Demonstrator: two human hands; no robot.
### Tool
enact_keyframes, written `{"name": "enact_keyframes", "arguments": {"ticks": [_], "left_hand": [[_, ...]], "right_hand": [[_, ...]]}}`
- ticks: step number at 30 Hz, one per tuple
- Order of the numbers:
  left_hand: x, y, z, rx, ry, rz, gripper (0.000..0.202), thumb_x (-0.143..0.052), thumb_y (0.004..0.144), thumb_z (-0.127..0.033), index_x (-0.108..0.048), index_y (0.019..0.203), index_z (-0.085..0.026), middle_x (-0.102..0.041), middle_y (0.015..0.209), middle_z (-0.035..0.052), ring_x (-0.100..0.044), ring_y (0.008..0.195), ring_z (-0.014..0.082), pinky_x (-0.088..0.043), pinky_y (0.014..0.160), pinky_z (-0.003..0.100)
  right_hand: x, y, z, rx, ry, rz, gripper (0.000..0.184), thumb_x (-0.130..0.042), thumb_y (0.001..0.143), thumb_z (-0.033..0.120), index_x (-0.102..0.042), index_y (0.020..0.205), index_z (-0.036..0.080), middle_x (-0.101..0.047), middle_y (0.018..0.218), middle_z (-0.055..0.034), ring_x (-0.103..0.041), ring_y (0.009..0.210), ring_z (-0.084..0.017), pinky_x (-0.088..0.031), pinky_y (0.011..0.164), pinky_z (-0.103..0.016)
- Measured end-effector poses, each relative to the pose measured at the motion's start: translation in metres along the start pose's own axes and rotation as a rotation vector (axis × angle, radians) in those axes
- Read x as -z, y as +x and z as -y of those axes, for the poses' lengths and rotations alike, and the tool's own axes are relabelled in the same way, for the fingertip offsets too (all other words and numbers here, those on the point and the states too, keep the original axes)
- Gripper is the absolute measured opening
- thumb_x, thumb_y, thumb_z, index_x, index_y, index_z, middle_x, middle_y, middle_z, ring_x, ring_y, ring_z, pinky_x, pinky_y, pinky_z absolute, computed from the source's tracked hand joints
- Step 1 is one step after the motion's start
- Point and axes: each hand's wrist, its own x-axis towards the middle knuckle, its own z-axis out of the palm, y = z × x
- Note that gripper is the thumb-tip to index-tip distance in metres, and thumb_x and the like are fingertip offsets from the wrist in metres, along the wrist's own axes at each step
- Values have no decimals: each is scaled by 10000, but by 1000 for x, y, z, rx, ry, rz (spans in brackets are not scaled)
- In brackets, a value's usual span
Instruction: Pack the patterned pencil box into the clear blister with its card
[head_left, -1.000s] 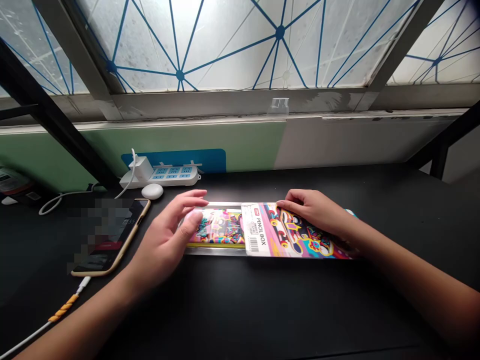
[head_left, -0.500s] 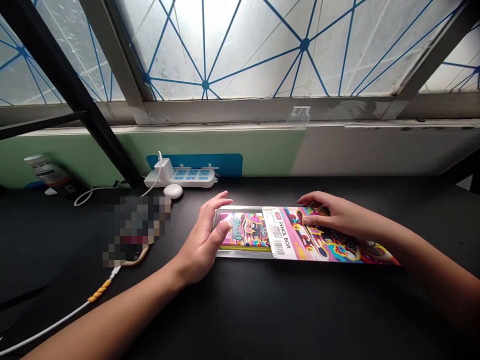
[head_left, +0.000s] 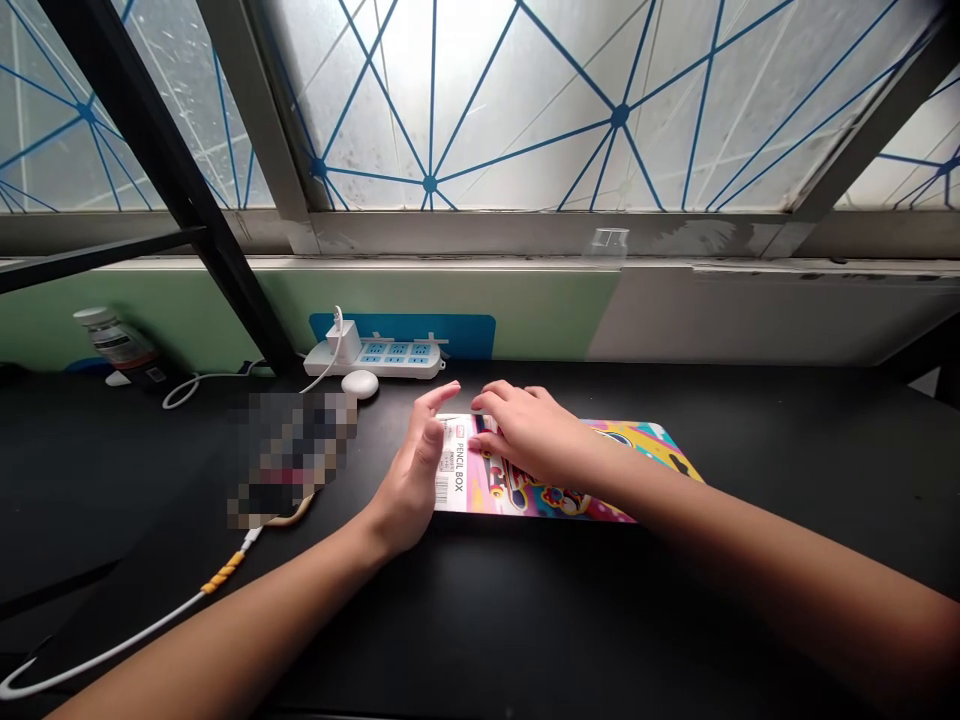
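A colourful pencil box (head_left: 525, 492) lies flat on the black desk, its printed outer cover labelled "PENCIL BOX" with a barcode at the left end. The inner tray is out of sight under this cover. My left hand (head_left: 412, 470) stands against the left end of the box, palm towards it, fingers and thumb stretched out. Across the cover's left half lies my right hand (head_left: 529, 430), its fingers bent at the far edge and the thumb on the printed top. Its forearm hides part of the box's right side.
A white power strip (head_left: 375, 357) with a plugged-in adapter sits by the wall, near a small round white case (head_left: 360, 384). A blurred-out device (head_left: 292, 460) with a white cable (head_left: 127, 640) lies left. Farther left are a bottle (head_left: 124, 345) and a black post (head_left: 225, 250).
My right hand has moved left together with the printed cover, which now reaches my left hand. The inner tray that showed at the left end is covered. The camera view has shifted slightly.
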Motion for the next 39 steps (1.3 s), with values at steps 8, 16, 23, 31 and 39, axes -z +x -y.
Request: {"name": "enact_keyframes", "arguments": {"ticks": [8, 16, 23, 31, 39], "left_hand": [[12, 17, -2, 111, 620, -16, 193, -516, 966, -407, -576, 883, -244, -541, 1480, 82, -392, 1428, 330, -340, 1143, 554], [25, 24, -10, -66, 1138, 89, 228, -515, 965, -450, -663, 1036, -291, -678, 1364, 38, -531, 1293, 329, -330, 1115, 606], [42, 26, -11, -128, 1346, 133, 459, -542, 938, -634, -766, 1156, -297, -643, 1431, 79, -524, 1316, 373, -390, 1083, 592], [40, 23, -13, -6, 1333, 167, 673, -435, 941, -725, -685, 1348, -250, -579, 1492, 159, -524, 1345, 419, -422, 1088, 591], [39, 25, -10, 128, 1197, 237, 745, -386, 964, -696, -539, 1494, -194, -509, 1561, 137, -447, 1438, 386, -363, 1170, 563]], "right_hand": [[-8, -72, -85, -51, 28, -284, 384, -518, 978, 546, -675, 1128, 229, -649, 1332, -135, -628, 1199, -336, -437, 1046, -545], [3, -93, -139, -273, 288, -143, 416, -522, 941, 614, -685, 1053, 247, -747, 1076, -77, -692, 942, -275, -545, 760, -388], [-1, -93, -119, -192, 360, -91, 418, -513, 957, 605, -673, 1062, 233, -741, 1081, -81, -685, 923, -256, -532, 757, -373], [0, -93, -119, -195, 372, -108, 393, -533, 950, 579, -688, 1048, 232, -750, 1063, -79, -690, 915, -260, -541, 750, -383], [0, -93, -119, -201, 386, -99, 396, -536, 949, 586, -688, 1045, 233, -754, 1049, -72, -692, 899, -251, -543, 736, -372]]}}
